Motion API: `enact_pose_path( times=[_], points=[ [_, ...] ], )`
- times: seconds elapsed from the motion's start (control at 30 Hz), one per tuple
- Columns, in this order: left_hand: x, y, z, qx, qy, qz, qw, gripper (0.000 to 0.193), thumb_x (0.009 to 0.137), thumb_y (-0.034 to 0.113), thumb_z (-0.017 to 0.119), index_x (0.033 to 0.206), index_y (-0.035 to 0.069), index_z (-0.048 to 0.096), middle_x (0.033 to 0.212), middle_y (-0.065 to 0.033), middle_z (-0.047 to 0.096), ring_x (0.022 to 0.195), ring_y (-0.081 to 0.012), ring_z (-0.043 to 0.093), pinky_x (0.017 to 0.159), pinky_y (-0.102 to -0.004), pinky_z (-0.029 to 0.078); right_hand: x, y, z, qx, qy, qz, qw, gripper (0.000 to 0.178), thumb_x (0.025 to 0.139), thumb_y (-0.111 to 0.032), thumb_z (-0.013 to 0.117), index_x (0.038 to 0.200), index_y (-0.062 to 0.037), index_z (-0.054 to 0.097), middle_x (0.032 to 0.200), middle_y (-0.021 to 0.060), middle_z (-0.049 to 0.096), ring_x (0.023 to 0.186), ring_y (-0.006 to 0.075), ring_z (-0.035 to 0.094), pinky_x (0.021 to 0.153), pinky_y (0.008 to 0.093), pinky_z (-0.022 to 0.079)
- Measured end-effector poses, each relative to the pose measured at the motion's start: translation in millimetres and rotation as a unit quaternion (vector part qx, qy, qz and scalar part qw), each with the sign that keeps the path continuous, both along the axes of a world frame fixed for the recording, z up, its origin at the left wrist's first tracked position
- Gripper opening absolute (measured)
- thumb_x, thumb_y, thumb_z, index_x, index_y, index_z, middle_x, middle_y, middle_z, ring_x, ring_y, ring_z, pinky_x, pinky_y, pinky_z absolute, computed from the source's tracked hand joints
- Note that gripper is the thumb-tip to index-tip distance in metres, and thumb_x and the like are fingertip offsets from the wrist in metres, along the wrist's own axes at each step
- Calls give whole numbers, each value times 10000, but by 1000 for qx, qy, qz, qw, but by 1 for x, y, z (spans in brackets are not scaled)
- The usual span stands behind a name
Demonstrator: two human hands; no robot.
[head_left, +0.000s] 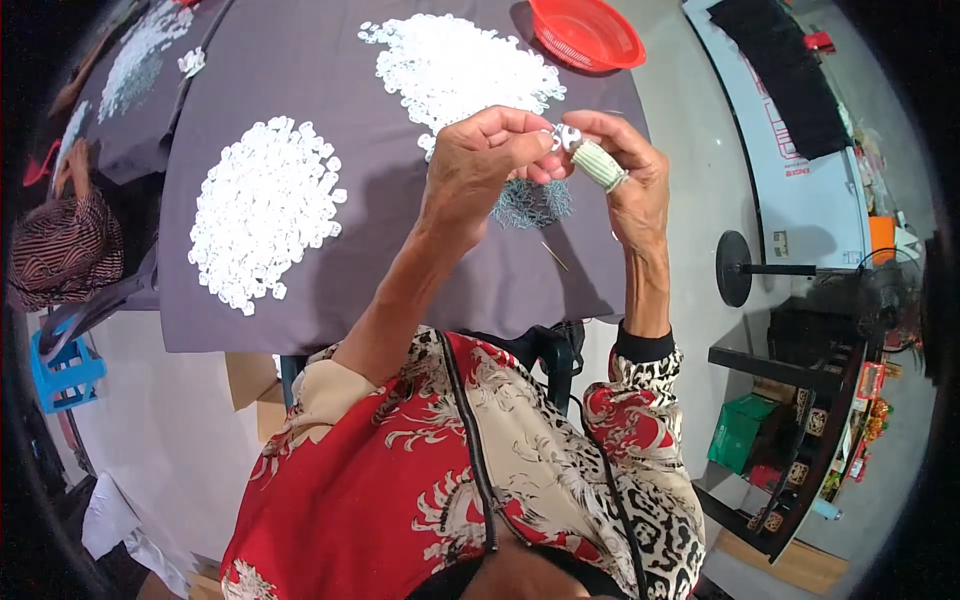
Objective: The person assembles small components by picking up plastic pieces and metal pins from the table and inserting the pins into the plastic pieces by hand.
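Over the table, my left hand (470, 165) and my right hand (638, 180) meet with pinched fingertips. Between them is a small white plastic piece (570, 137), partly covered by the fingers; whether it is one piece or two I cannot tell. A pale green ribbed cover (598, 166) wraps a finger of my right hand. Beneath the hands lies a heap of small grey metal pieces (535, 205), too fine to make out singly. Behind my left hand spreads a large pile of white plastic pieces (455, 65). Another white pile (265, 205) lies to the left.
A red plastic basket (588, 35) stands at the table's far right. A thin stick (554, 256) lies near the front edge of the grey cloth (380, 270). At left, another person (65, 250) sits by more white pieces (140, 55). A black shelf (790, 440) stands at right.
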State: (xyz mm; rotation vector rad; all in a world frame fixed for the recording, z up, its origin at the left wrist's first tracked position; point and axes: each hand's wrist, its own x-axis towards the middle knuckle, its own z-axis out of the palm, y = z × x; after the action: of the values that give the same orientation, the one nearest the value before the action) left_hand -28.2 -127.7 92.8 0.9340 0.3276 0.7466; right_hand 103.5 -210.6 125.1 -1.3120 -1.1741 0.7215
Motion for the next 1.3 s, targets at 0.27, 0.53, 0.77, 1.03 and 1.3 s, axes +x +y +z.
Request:
enact_pose_path(
  times=[0.27,0.53,0.77,1.03,1.3],
  points=[
    [3,-4,3,-39,3,-6,999,243,777,127,602,932,-56,558,808,-110,621,686,-134,599,618,-224,483,3,2,-8,1,-164,-32,986,190,803,-29,487,947,43,589,845,63,598,741,122,567,686,244,452],
    [5,-3,-1,-42,10,-20,999,250,777,129,603,933,-60,553,803,-107,618,684,-134,596,622,-229,480,13,8,-20,-4,108,-7,994,176,802,-72,538,936,26,595,867,48,589,752,115,560,676,233,446],
    [7,-5,-3,-35,8,-13,999,225,772,103,602,918,-61,555,777,-107,614,676,-125,588,610,-222,469,11,3,-16,-34,69,3,997,195,799,-94,560,948,28,594,895,67,592,762,120,563,695,244,454],
    [10,-4,-8,1,27,2,1000,188,770,100,595,886,-46,571,744,-92,620,649,-109,579,598,-209,458,15,3,-17,-39,97,20,994,217,797,-102,550,967,31,571,912,71,587,775,127,565,700,256,457],
    [11,-6,-5,24,42,8,999,171,773,79,581,890,-45,576,760,-96,632,674,-105,591,589,-206,457,19,3,-9,-22,93,-4,995,223,794,-84,556,968,54,557,855,99,592,715,152,582,680,273,473]
  ],
)
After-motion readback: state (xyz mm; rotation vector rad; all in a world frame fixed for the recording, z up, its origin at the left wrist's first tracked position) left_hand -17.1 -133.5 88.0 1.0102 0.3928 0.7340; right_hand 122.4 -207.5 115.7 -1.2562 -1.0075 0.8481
